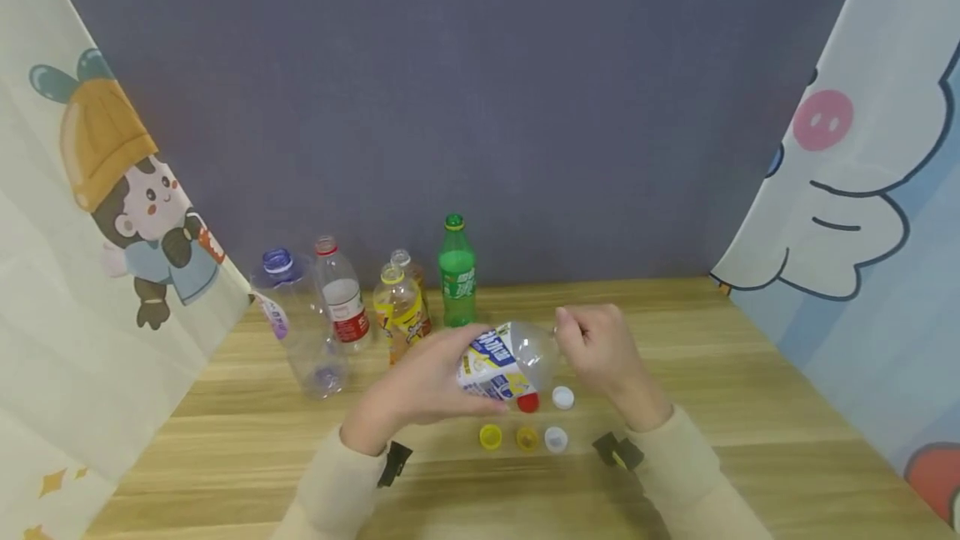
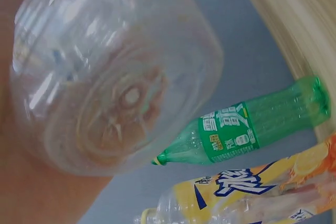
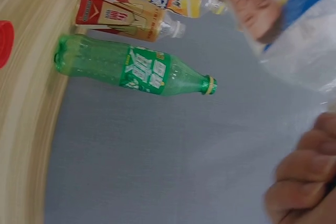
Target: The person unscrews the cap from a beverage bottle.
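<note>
My left hand (image 1: 427, 377) grips a clear plastic bottle (image 1: 534, 354) with a blue, white and yellow label. The bottle lies on its side in the air, its base toward the left palm and its top pointing right. At that top end, my right hand (image 1: 600, 348) has its fingers curled in around the mouth; whether a cap sits inside them is hidden. In the left wrist view the base of the held bottle (image 2: 131, 95) fills the near side. Curled right fingers (image 3: 304, 171) show beside the bottle's shoulder (image 3: 299, 61) in the right wrist view.
Below the hands lie several loose caps: red (image 1: 528, 402), white (image 1: 562, 397), yellow (image 1: 491, 437), orange (image 1: 527, 439). Behind stand a green bottle (image 1: 458, 277), a yellow-labelled bottle (image 1: 400, 311), a red-labelled bottle (image 1: 347, 307) and a large purple-tinted bottle (image 1: 303, 332). A grey backdrop (image 1: 480, 107) rises behind the table.
</note>
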`<action>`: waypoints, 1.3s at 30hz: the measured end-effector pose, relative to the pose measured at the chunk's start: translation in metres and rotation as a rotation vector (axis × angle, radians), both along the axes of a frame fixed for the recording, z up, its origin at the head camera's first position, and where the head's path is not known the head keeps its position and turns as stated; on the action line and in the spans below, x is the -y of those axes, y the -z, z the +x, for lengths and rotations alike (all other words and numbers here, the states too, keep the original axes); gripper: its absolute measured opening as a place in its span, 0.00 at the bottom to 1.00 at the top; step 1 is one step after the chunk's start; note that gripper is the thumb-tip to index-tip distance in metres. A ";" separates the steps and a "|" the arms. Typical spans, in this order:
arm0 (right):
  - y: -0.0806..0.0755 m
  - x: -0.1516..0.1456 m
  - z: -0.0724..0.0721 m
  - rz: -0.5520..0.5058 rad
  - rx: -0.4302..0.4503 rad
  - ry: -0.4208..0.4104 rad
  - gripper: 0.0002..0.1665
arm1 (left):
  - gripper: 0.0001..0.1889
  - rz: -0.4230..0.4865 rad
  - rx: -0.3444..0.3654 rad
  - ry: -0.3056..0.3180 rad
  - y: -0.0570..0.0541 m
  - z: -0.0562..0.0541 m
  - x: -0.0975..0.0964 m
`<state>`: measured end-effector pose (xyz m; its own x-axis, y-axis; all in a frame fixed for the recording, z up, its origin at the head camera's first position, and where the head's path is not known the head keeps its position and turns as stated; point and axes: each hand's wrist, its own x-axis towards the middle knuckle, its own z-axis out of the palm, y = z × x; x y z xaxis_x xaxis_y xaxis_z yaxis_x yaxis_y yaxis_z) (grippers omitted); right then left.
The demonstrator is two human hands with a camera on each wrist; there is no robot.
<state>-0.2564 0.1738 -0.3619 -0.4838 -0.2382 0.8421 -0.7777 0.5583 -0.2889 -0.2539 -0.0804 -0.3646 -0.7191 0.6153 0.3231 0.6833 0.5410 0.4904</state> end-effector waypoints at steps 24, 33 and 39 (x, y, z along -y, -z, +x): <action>-0.002 0.000 0.003 0.048 0.148 0.097 0.32 | 0.46 -0.104 -0.213 -0.135 -0.003 0.004 0.000; -0.005 0.001 0.006 0.043 0.251 0.187 0.33 | 0.45 -0.093 -0.214 -0.135 -0.001 0.002 -0.002; -0.013 0.002 0.010 0.078 0.656 0.285 0.39 | 0.46 -0.191 -0.535 -0.230 0.005 0.000 -0.005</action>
